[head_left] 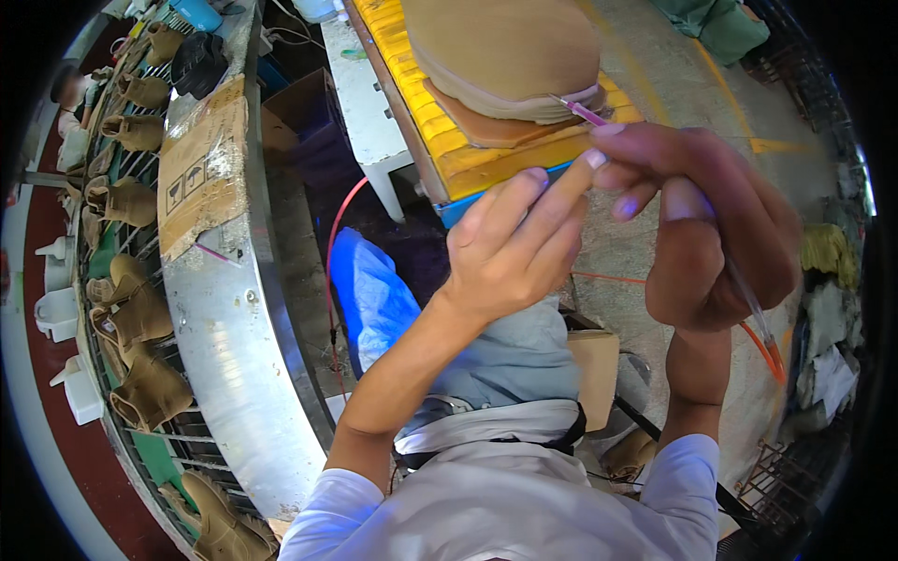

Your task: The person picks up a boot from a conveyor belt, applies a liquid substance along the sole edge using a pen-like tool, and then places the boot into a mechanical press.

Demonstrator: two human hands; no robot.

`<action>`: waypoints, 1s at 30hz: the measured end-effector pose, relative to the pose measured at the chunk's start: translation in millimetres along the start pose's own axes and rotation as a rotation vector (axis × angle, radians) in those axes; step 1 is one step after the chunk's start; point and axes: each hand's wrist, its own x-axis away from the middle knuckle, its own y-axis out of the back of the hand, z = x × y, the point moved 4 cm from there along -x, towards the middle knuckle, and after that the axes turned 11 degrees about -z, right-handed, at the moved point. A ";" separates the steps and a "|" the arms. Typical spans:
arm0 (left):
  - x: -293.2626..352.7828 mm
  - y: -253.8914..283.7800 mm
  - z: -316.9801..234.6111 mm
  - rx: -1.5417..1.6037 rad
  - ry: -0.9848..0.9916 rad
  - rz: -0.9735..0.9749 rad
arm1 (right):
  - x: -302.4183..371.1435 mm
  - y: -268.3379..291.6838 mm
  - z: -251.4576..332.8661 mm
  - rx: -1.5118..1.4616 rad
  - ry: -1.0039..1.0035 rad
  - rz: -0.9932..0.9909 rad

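Note:
My right hand [716, 220] is closed round a slim pen with a pink front part [587, 113]. The pen's thin point lies over the edge of a stack of flat, rounded tan pieces [510, 51], and its clear rear end shows below the hand. My left hand [524, 229] is beside it, with its fingers stretched toward the right fingertips. I see nothing held in the left hand. Under the stack lies a browner flat piece [496, 126], resting on a ribbed yellow surface [435, 122].
A metal-topped bench [248, 346] runs along my left, with torn cardboard [201, 173] and a thin purple stick [217, 253] on it. Beyond it, tan boots [150, 388] stand on a conveyor rack. A white stool [369, 122] stands by the yellow surface. A red hose [335, 234] hangs nearby.

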 end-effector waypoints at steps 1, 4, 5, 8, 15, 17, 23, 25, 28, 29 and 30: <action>0.1 5.3 3.1 -0.010 -0.008 -0.033 | 1.9 -1.5 -0.6 -0.027 -0.014 -0.006; 4.1 23.9 18.3 -0.033 -0.029 -0.057 | 4.3 -10.3 -1.0 -0.112 -0.039 -0.034; 5.7 30.0 23.3 -0.037 -0.036 -0.050 | 6.0 -15.8 -2.7 -0.148 -0.030 -0.053; 8.6 42.8 35.0 -0.043 0.026 -0.092 | 7.0 -33.2 -1.9 -0.211 -0.011 -0.102; 8.1 64.0 66.0 -0.045 0.091 -0.222 | 7.3 -63.7 8.1 -0.172 -0.103 -0.094; 10.5 69.6 77.9 -0.033 0.114 -0.262 | 6.3 -72.3 7.6 -0.199 -0.099 -0.095; 19.2 77.0 129.1 0.053 0.182 -0.496 | -6.0 -110.6 -7.3 -0.192 0.017 -0.267; 16.1 76.4 144.9 0.090 0.246 -0.547 | -8.9 -119.8 -17.4 -0.194 0.050 -0.307; 8.7 83.6 169.3 0.107 0.375 -0.555 | -13.3 -135.9 -32.1 -0.248 0.002 -0.298; 3.6 85.5 174.2 0.102 0.452 -0.552 | -16.0 -138.7 -38.1 -0.251 0.006 -0.303; -1.9 88.0 178.3 0.109 0.534 -0.542 | -19.0 -139.2 -42.4 -0.236 -0.006 -0.282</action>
